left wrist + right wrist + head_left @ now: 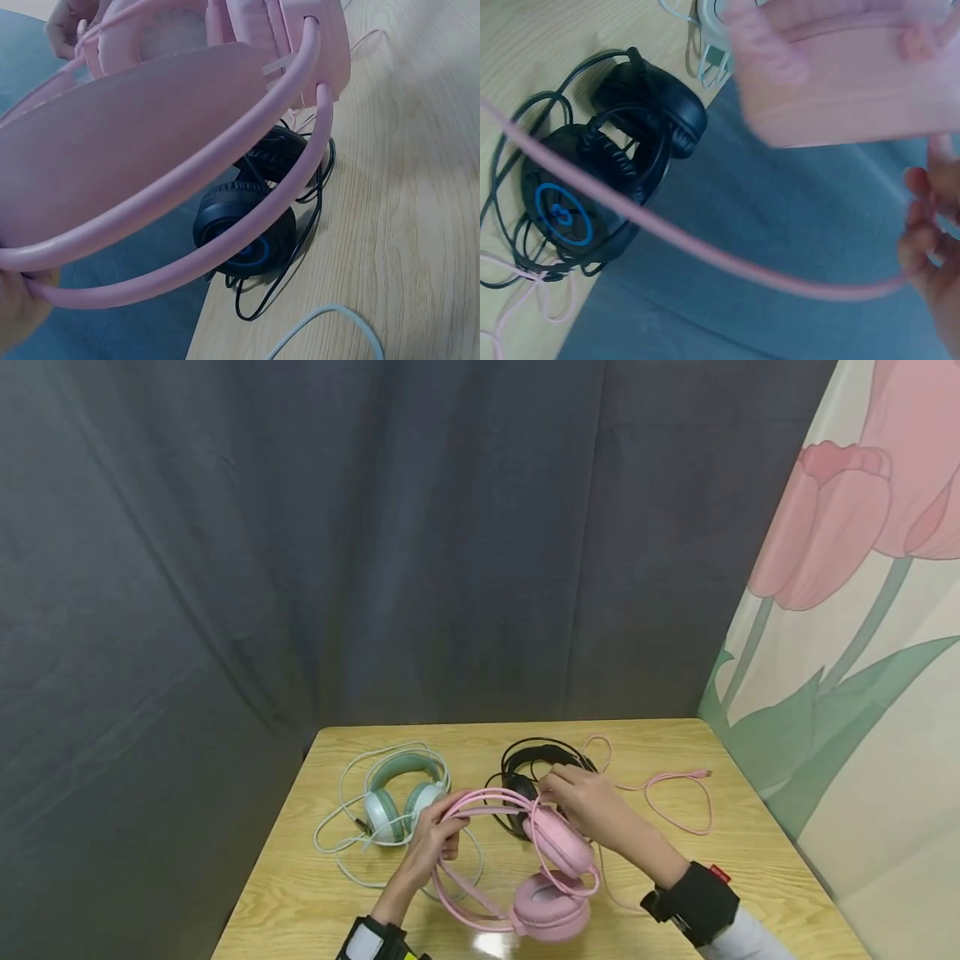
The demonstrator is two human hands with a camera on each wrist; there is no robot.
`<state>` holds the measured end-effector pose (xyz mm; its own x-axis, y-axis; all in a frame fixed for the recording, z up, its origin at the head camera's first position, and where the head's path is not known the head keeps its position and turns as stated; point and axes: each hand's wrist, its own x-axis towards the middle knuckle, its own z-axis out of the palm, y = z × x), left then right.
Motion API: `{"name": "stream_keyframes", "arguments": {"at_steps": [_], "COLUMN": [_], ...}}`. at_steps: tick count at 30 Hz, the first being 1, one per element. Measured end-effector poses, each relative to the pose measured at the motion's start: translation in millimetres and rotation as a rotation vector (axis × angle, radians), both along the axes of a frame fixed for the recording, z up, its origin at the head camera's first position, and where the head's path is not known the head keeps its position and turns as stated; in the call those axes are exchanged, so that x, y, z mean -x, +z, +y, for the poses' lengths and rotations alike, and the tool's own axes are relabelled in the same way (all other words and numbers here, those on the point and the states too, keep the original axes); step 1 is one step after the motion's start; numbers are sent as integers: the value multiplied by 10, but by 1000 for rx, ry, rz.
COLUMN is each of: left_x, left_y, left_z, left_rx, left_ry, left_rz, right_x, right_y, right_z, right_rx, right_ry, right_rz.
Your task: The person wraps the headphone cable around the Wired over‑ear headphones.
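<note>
My left hand (433, 833) grips the headband of a pair of pink headphones (558, 845), lifted above the table with both ear cups toward the right. In the left wrist view the double-tube pink headband (184, 176) spans the picture, and part of the left hand (22, 307) shows at its end. Beside the upper ear cup, my right hand (588, 802) pinches the pink cable (537, 843), which loops down past the cups. From the curled fingers of the right hand (934, 232), the cable (705, 255) stretches left in the right wrist view.
Black headphones (543, 753) with a coiled black cord lie behind the pink pair. Mint-and-white headphones (405, 766) sit at the left among loops of pale cord (330, 827). A pink cable's plug end (701, 773) lies at the right of the wooden table (750, 877).
</note>
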<state>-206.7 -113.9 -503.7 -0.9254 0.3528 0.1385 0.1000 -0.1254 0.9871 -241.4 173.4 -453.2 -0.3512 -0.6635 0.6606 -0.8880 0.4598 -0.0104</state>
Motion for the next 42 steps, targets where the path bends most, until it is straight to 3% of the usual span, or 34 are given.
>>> {"name": "stream_keyframes", "arguments": {"at_steps": [6, 10, 15, 22, 25, 32, 36, 42], "left_x": [22, 32, 38, 88, 110, 130, 130, 134], "left_y": [-25, -32, -25, -14, -4, -3, -20, -10], "left_z": [-14, -12, -19, -47, -48, -65, -118, -218], "left_rx": [-19, -58, -116, -243, -285, -328, -395, -539], "left_ry": [-43, -55, -49, -65, -67, -64, -82, -114], "left_rz": [71, 88, 133, 188, 202, 202, 191, 177], "right_x": [56, 94, 154, 252, 236, 173, 226, 353], "right_y": [0, 7, -47, -188, -152, 2, -107, -407], "right_z": [58, 83, 122, 182, 188, 122, 154, 285], "right_rx": [165, 189, 223, 379, 410, 369, 358, 372], "right_ry": [23, 80, 139, 90, 84, 172, 183, 106], "right_rz": [-80, -104, -199, -329, -343, -302, -323, -407]}}
